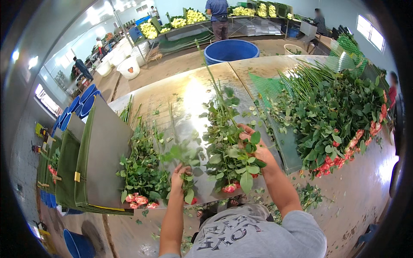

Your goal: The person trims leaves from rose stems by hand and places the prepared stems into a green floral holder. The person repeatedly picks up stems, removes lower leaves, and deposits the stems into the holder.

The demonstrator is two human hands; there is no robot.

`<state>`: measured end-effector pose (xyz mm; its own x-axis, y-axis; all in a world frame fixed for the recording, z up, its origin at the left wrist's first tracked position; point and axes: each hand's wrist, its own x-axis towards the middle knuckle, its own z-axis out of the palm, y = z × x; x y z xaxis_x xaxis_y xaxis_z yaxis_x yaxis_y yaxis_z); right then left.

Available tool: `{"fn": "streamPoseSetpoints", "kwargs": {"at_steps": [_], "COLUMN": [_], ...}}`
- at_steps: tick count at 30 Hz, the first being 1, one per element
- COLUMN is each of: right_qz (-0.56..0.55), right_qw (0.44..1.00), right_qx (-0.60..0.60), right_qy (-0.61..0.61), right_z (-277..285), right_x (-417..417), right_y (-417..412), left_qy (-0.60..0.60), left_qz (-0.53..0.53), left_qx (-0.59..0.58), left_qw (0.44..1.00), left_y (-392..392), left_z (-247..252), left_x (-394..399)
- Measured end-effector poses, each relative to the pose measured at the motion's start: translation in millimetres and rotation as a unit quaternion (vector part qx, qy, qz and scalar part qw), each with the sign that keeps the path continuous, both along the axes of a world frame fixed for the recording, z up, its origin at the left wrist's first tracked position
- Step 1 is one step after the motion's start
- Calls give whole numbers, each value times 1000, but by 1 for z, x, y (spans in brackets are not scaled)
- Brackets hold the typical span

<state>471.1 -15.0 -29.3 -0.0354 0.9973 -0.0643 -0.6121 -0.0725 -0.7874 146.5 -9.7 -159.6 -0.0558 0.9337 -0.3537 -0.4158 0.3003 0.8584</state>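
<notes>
My left hand [181, 174] grips a leafy rose stem [190, 185] low on its stem, with a red bloom near the table's front edge. My right hand [250, 138] is closed on a long leafy rose stem [214, 75] that points away from me over the metal table. Under and beside the right hand lies a pile of pink-red roses [222, 161]. Left of my left hand is another pile of roses [142, 167], blooms towards me. A large heap of roses [338, 113] covers the table's right side.
Upright metal panels with green cloth [108, 138] stand at the left. Green netting [267, 87] lies by the right heap. Beyond the table are a blue tub [231, 51], white buckets [128, 67] and a person [218, 19] at a bench. Cut leaves litter the table and floor.
</notes>
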Motion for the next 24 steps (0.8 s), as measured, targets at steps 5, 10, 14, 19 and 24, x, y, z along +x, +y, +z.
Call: {"fn": "streamPoseSetpoints", "kwargs": {"at_steps": [5,10,14,19,24], "right_qz": [-1,-48,-56,-206,4], "right_qw": [986,921,816,652,690], "right_qx": [-39,-91,-91,44,12], "right_qy": [-160,-376,-568,-729,-724], "right_z": [-45,-129,-159,-126,-95], "right_x": [64,117,117,78,9], "right_y": [5,-5,-14,-21,-19], "left_qy": [238,680,639,649,584], "left_qz": [-56,-22,-63,-190,-187], "left_qx": [31,209,272,261,134], "left_qw": [969,703,717,689,778], "left_y": [11,21,17,29,56], "left_z": [-37,27,89,61,-4], "left_x": [-17,14,103,196,184]}}
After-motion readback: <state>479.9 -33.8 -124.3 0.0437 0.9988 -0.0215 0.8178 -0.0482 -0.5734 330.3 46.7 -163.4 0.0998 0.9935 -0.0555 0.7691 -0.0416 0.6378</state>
